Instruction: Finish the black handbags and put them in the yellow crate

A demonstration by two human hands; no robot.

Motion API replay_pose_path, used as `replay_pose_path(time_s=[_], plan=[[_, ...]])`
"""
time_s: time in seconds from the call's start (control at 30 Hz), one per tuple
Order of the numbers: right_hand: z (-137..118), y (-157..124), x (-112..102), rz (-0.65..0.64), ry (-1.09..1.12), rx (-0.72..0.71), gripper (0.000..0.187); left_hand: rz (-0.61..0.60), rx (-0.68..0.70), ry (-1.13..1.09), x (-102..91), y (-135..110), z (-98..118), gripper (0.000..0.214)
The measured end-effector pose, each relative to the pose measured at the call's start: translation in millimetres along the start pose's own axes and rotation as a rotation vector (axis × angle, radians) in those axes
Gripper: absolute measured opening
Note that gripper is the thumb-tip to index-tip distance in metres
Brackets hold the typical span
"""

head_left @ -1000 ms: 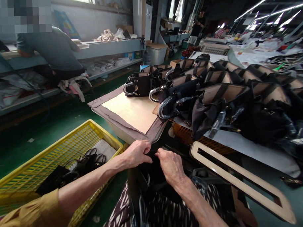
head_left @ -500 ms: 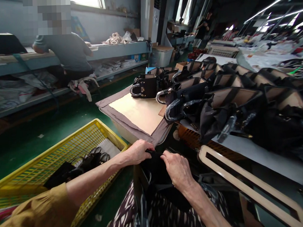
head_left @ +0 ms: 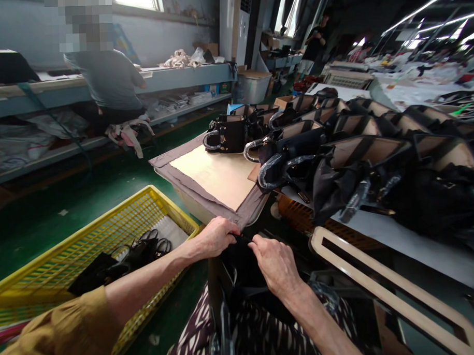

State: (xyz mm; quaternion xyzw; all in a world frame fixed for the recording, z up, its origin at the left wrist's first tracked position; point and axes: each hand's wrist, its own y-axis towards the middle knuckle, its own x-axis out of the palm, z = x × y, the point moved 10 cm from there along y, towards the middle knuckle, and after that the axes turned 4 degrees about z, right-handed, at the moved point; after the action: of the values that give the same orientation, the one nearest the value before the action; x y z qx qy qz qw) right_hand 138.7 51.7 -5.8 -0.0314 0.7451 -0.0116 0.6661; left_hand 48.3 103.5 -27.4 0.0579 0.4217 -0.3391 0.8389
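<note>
**Both hands closed on the black bag's edge**

From my end, the black bag sits at six o'clock, over the wearer's patterned clothing. The left hand, at its eleven, pinches the dark upper edge; a second ago that thumb stood away from the fingers, and now they meet. The right hand, at two, has curled fingers gripping the same edge, its thumb mostly hidden. Little has shifted in the last half second, so I judge the hold settled; dark on dark, I can't make out the edge's detail.

Farther out, the yellow basket at ten holds more black bags. At twelve, a pale sheet carries a small bag. Open bags crowd one o'clock; a slotted frame lies at three.
</note>
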Motion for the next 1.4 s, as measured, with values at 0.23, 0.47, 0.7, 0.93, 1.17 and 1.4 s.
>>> replay_pose_path(time_s=[0.23,0.47,0.7,0.93,1.17,1.4], plan=[[-16,13,9,-0.133,0.073,-0.048,0.021,-0.013,0.069,0.0,5.7,1,17,0.019],[-11,18,7,-0.208,0.148,-0.042,0.021,0.086,0.061,0.197,-17.4,-6,22,0.076],[0,16,-15,-0.208,0.192,-0.012,0.02,-0.161,-0.174,-0.137,-5.2,-14,-22,0.055],[14,14,-20,-0.182,0.168,0.001,0.018,-0.216,-0.166,-0.482,5.6,-3,-28,0.025],[13,8,-7,-0.176,0.128,0.006,0.021,-0.091,0.038,-0.307,2.5,-3,-9,0.025],[13,10,-1,-0.162,0.115,0.013,0.019,0.02,-0.016,0.16,-8.9,0,-1,0.021]])
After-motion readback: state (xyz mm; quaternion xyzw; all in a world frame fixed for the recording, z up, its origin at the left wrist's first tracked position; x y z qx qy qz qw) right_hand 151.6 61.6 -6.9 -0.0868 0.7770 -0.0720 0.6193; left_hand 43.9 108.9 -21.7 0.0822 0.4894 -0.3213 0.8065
